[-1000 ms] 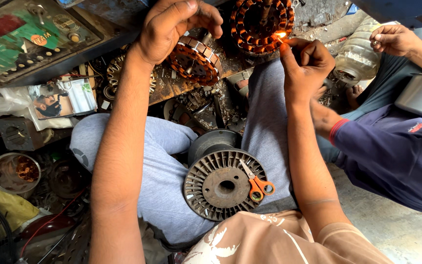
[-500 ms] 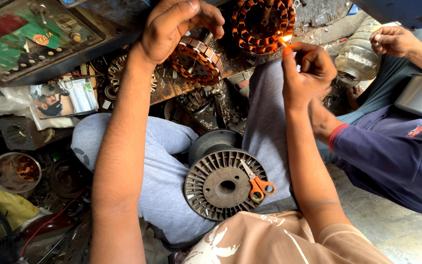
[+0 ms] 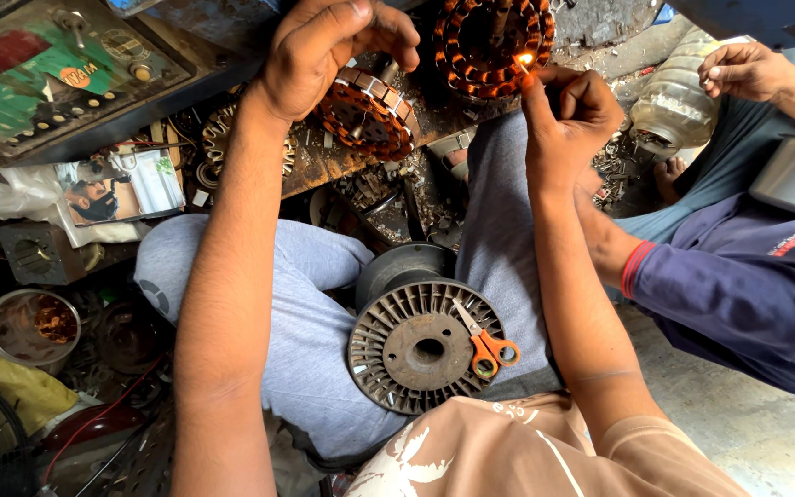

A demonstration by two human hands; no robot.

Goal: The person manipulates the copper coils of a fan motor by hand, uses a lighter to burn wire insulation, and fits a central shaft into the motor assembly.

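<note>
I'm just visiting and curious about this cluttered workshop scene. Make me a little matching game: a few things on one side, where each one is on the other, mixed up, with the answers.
Things:
1. orange-handled scissors
2. small flame
3. copper-wound stator
4. round tin

Places:
A. under the left hand
B. on the floor at far left, beside the knee
C. lying on the finned round motor cover in the lap
D. at the fingertips of the right hand, against the copper coil ring

Pairs: 1-C, 2-D, 3-A, 4-B
</note>
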